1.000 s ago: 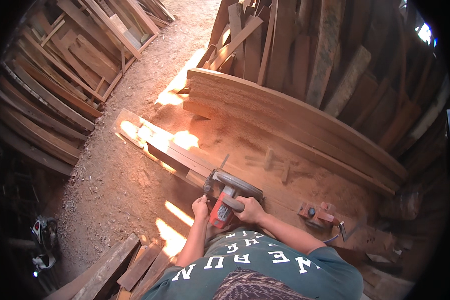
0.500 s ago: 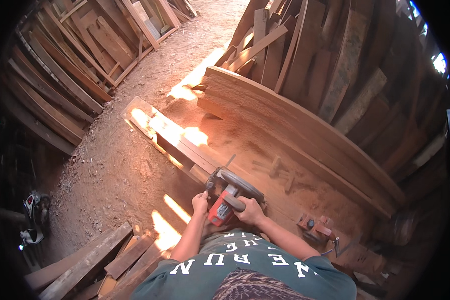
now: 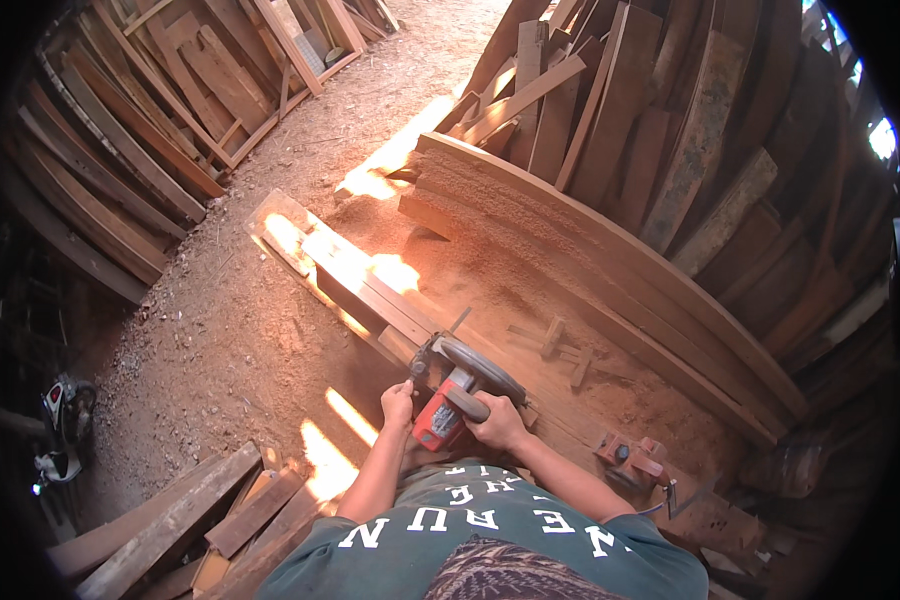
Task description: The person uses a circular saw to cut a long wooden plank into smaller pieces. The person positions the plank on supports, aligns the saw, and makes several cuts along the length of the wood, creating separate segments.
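Across the upper right of the frame, I have a broad stack of leaning boards (image 3: 705, 140), and at upper left a second stack of wood (image 3: 120, 150). Long planks (image 3: 610, 262) slant from upper centre toward the right, dusted with sawdust (image 3: 515, 200). Loose offcuts (image 3: 185, 520) lie heaped at lower left. A narrower timber (image 3: 385, 305), patched with sunlight, runs from left of centre down to the circular saw (image 3: 442, 418), which sits just below the frame's middle, between my operator's hands. A red corded tool (image 3: 632, 457) rests at lower right, apart from both. I see the right hand (image 3: 500, 423) wrapped around the saw's dark handle (image 3: 467, 403), right of its red body. The left hand (image 3: 397, 402) is smaller in view, fingers closed on the saw's dark front fitting (image 3: 420, 368). Smallest are two wooden blocks (image 3: 552, 338), right of the saw.
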The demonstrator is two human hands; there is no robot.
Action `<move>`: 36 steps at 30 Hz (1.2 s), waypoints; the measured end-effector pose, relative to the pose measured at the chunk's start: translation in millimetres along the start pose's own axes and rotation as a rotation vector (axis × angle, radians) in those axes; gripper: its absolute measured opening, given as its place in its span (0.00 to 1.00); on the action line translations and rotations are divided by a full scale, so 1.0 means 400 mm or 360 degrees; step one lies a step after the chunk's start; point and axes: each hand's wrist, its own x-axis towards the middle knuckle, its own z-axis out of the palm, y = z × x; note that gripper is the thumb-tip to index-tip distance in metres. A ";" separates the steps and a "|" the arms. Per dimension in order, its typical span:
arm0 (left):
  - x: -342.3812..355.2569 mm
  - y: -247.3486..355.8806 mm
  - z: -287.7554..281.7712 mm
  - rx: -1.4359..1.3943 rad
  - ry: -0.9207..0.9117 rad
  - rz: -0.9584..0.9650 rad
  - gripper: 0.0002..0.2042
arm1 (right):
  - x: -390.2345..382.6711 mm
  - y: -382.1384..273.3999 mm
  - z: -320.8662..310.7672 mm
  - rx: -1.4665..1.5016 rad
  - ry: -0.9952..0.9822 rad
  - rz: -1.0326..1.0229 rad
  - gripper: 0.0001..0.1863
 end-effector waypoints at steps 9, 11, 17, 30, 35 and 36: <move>0.025 0.019 -0.014 -0.0069 -0.0009 -0.0013 0.13 | 0.023 -0.016 0.011 0.0021 -0.0001 0.0015 0.14; 0.022 0.036 -0.013 -0.0047 0.0017 -0.0021 0.13 | 0.029 -0.018 0.015 0.0020 -0.0007 0.0029 0.13; -0.019 0.103 -0.010 -0.0038 -0.0024 -0.0088 0.13 | 0.038 0.000 0.030 0.0001 0.0001 0.0040 0.13; 0.045 0.063 -0.037 -0.0046 0.0001 -0.0039 0.14 | 0.062 -0.002 0.048 -0.0012 -0.0012 -0.0001 0.13; 0.043 0.077 -0.029 -0.0087 -0.0001 0.0015 0.13 | 0.069 0.006 0.055 0.0011 0.0017 -0.0013 0.13; 0.044 0.077 -0.030 -0.0091 0.0004 0.0010 0.13 | 0.071 0.008 0.057 0.0015 0.0019 -0.0010 0.13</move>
